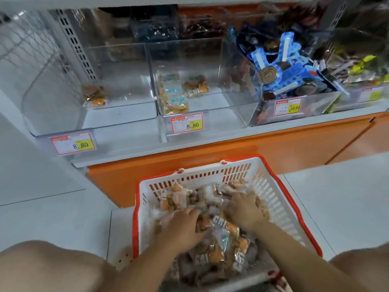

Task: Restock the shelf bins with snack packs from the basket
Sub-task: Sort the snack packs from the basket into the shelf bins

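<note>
Snack packs [221, 249] piled in white basket [210, 171] with red rim, directly under both sets of fingers. Left hand [185, 226] palm down on the pile, fingers curled and bunched over a few packs, gripping them. Right hand [244, 209] palm down just to the right of the left fingers, fingers spread and dug into the pile, tips hidden among the wrappers, so cannot tell if they clamp anything. Motion blur on both. Basket sits on the pale tiled floor [336, 197], far wall just beyond the right fingertips. Well beyond the fingertips, up on the shelf: left bin [94, 123], clear, one lone pack [94, 98] at its back; middle bin [210, 114], clear, a few packs [172, 98] along its left wall; right bin [305, 106] heaped with blue packs [284, 70]. Price tags [73, 143] on bin fronts, two reading 8.80. Orange shelf base [231, 148] between fingertips and bins. Bare knees at both lower corners, behind the wrists.
</note>
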Tool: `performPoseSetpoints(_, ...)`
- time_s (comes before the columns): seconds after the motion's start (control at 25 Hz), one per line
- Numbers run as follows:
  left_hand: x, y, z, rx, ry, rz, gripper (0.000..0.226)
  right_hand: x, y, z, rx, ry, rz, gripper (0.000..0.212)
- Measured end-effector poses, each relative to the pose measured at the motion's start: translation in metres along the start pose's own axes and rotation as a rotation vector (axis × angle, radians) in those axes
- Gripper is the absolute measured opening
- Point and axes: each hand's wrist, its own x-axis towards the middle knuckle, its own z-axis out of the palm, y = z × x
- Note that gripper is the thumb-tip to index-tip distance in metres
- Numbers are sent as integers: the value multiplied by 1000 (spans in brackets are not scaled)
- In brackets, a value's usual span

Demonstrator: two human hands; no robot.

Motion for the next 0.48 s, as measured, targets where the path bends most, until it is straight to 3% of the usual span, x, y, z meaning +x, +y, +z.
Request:
performPoseSetpoints(0.12, -2, -1, 28, -42, 80, -44, 69, -11, -2, 7, -154, -117, 27, 74)
performPoseSetpoints(0.2, -5, 3, 32, -86, 133, -53, 67, -14, -12, 3, -133, -42, 2, 75)
performPoseSetpoints(0.32, -10, 12, 21, -203, 182, -37, 71, -19, -27, -20, 284, 89, 14, 56)
performPoseSetpoints(0.48, -11, 24, -2, -690, 185, -62, 67, -24, -43, -51, 852, 98, 27, 45)
